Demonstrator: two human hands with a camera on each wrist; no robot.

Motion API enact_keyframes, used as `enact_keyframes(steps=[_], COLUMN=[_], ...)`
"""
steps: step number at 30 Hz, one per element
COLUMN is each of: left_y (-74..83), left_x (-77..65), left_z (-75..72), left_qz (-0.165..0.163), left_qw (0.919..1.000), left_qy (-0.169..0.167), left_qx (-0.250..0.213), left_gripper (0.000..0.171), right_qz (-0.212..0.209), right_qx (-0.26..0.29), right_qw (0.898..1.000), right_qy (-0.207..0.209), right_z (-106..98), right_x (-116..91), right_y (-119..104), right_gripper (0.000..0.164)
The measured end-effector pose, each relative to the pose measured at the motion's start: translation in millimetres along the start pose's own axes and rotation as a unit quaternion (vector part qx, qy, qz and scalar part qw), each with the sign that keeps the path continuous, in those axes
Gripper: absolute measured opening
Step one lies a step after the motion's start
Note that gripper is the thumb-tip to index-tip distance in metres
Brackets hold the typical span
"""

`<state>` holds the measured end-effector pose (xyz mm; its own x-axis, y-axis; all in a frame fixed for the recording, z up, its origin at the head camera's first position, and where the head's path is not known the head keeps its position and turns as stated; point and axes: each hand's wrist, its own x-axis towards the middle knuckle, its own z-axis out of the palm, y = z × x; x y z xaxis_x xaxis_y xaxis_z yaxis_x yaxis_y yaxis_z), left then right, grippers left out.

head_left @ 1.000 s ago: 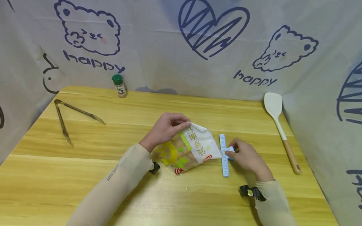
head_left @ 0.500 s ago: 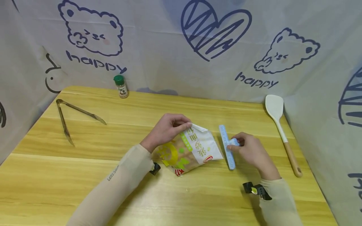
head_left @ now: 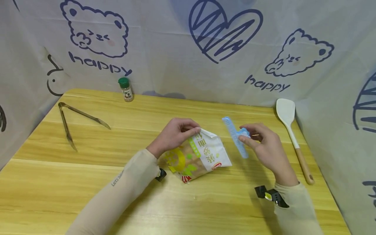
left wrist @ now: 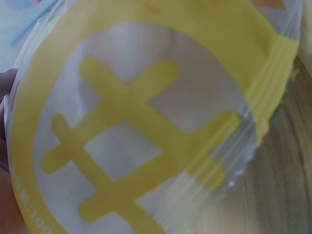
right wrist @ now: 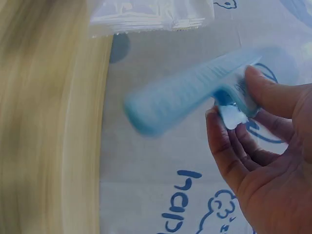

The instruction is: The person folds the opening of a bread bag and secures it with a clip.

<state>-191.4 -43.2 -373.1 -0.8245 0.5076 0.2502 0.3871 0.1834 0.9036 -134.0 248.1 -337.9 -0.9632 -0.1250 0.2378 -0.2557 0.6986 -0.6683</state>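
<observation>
A printed plastic bread bag (head_left: 202, 153), white at its top with yellow and green marks, is tilted up at the middle of the table. My left hand (head_left: 177, 132) pinches its folded top edge between thumb and fingers. In the left wrist view the bag's yellow-patterned face (left wrist: 126, 122) fills most of the picture. To the right of the bag, my right hand (head_left: 264, 145) holds a light blue bag clip (head_left: 235, 137) by its handle, raised above the table. The right wrist view shows the thumb and fingers on the clip's handle (right wrist: 239, 97), its long bar pointing away.
Metal tongs (head_left: 69, 122) lie spread at the left of the wooden table (head_left: 188, 209). A green-capped seasoning bottle (head_left: 126, 89) stands at the back edge. On the right lies a white spatula (head_left: 289, 127) with a wooden handle. Printed cloth walls (head_left: 164, 65) enclose the table.
My right hand has lifted the bag clip from beside the bag, moving it up and away toward the back and tilting it. My left hand and the bread bag have stayed nearly still.
</observation>
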Motion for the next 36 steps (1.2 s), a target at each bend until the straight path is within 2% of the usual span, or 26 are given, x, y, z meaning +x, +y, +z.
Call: enact_keyframes(steps=[3,6,13,23,29,36], left_y=[-0.4,-0.3,-0.1,-1.0,-1.4,1.1], left_x=[0.0,0.1,1.9,0.9,1.1,1.6], left_z=[-0.1,0.2,3.1,2.9,2.5,5.2], left_qz=[0.002,0.004,0.011,0.002,0.003,0.003], left_qw=[1.0000,1.0000,0.9999,1.0000,1.0000,1.0000], left_qy=[0.002,0.002,-0.004,0.001,0.006,-0.001], left_qx=[0.000,0.000,0.000,-0.001,0.006,0.003], left_gripper=[0.016,0.016,0.017,0.017,0.017,0.016], right_qz=[-0.030,-0.041,-0.072,-0.084,-0.093,-0.084], right_qx=[0.004,-0.003,-0.017,-0.010,-0.001,-0.005], right_qw=[1.000,0.999,0.997,0.995,0.994,0.996], right_qy=[0.008,0.012,0.026,0.049,0.050,0.041], right_z=[2,3,5,7,10,11], right_x=[1,1,0,-1,2,2], right_y=[-2,-4,-6,-9,-8,-6], right_gripper=[0.031,0.032,0.022,0.015,0.013,0.014])
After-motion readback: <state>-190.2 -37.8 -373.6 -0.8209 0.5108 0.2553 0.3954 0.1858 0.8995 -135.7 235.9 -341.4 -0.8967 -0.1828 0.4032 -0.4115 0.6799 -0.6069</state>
